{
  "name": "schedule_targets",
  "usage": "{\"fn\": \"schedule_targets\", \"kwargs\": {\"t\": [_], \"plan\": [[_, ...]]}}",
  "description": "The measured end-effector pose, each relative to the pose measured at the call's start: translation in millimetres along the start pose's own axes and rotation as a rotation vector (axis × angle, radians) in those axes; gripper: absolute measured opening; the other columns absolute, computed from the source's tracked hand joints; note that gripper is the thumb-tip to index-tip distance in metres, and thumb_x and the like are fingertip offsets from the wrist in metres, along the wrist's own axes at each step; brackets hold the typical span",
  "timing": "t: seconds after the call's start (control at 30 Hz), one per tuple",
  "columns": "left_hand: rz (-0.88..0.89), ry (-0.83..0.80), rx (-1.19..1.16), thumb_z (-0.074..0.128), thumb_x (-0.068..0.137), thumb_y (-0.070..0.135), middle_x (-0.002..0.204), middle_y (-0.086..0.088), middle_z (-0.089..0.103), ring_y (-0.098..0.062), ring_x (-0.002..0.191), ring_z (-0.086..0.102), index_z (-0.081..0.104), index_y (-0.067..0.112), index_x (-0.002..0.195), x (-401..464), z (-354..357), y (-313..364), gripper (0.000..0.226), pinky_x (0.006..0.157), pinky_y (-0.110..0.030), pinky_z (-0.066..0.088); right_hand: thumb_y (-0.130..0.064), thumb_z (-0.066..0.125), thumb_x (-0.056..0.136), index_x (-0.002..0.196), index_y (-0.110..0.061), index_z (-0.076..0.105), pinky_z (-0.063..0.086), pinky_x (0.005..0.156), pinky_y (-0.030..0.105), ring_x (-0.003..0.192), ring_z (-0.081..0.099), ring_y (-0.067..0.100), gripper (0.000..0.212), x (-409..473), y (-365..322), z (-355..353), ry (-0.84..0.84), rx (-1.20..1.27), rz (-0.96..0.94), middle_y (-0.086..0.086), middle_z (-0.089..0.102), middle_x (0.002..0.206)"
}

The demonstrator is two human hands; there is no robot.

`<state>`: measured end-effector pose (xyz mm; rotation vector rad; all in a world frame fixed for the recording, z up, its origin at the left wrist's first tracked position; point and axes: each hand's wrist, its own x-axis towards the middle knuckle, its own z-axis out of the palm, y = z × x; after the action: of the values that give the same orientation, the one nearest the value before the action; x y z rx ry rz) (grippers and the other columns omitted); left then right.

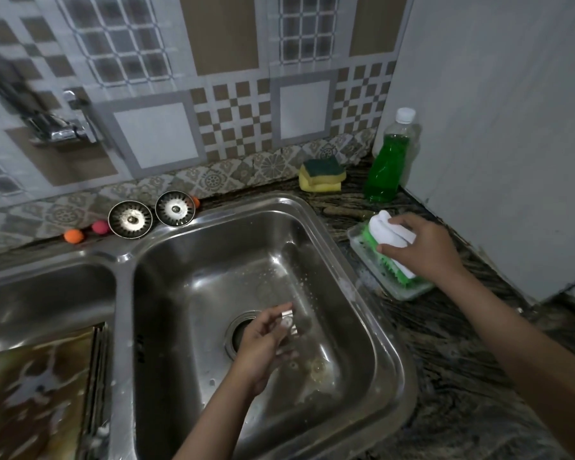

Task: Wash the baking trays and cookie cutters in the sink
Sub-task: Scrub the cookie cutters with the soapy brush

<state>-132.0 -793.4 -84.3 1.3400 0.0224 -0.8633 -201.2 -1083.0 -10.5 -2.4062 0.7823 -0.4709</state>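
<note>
Head camera view: a person's left hand (pixel 263 340) pinches a small metal cookie cutter (pixel 287 322) between fingertips over the drain of the right sink basin (pixel 356 270). Their right hand (pixel 422 247) closes around a white-handled green scrub brush (pixel 387 242) resting in a clear tray (pixel 402 292) on the counter. A soapy baking tray (pixel 37 390) lies in the left basin.

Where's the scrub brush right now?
In the head view, the scrub brush is on the counter right of the sink, in a clear tray below the green soap bottle, with the right hand gripping it.
</note>
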Motion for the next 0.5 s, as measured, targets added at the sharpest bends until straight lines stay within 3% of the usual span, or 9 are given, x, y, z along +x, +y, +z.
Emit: {"fn": "schedule_targets", "kwargs": {"t": [0.1,0.2,0.23,0.37,0.5], "plan": [[-0.027,0.001,-0.081,0.055,0.092,0.010,0.112,-0.001,0.067,-0.027,0.104,0.064,0.069,0.026,0.103,0,-2,0,0.024,0.067,-0.036,0.054,-0.036,0.083,0.067,0.112,-0.026,0.064,0.042,0.073,0.027,0.105,0.057,0.019,0.050,-15,-27,-11,0.069,0.133,-0.022,-0.002,0.062,0.121],[-0.043,-0.009,-0.185,0.054,0.093,0.009,0.111,-0.004,0.066,-0.025,0.100,0.062,0.065,0.024,0.107,2,-1,0,0.024,0.076,-0.040,0.054,-0.031,0.086,0.063,0.105,-0.028,0.065,0.045,0.059,0.008,0.091,0.060,0.009,0.047,-43,-60,-6,0.060,0.367,-0.014,-0.006,0.063,0.110],[-0.052,-0.022,-0.232,0.053,0.093,0.008,0.109,-0.005,0.067,-0.024,0.097,0.063,0.064,0.023,0.109,2,0,1,0.025,0.077,-0.041,0.053,-0.027,0.086,0.063,0.105,-0.028,0.064,0.048,0.056,0.007,0.087,0.059,0.004,0.048,-56,-71,1,0.025,0.441,-0.005,-0.008,0.062,0.106],[-0.063,-0.111,-0.395,0.050,0.092,0.005,0.107,-0.015,0.067,-0.024,0.089,0.067,0.055,0.008,0.124,0,1,3,0.033,0.068,-0.035,0.057,-0.028,0.088,0.059,0.100,-0.037,0.065,0.060,0.063,0.029,0.085,0.069,0.014,0.048,-103,-95,58,-0.221,0.633,-0.014,-0.007,0.069,0.102],[-0.033,-0.144,-0.462,0.052,0.082,0.001,0.098,-0.018,0.067,-0.024,0.083,0.066,0.061,0.003,0.115,-5,-16,4,0.035,0.070,-0.031,0.059,-0.043,0.084,0.059,0.102,-0.042,0.061,0.056,0.072,0.029,0.091,0.067,0.007,0.049,-110,-89,103,-0.239,0.603,0.003,-0.013,0.069,0.101]]}}
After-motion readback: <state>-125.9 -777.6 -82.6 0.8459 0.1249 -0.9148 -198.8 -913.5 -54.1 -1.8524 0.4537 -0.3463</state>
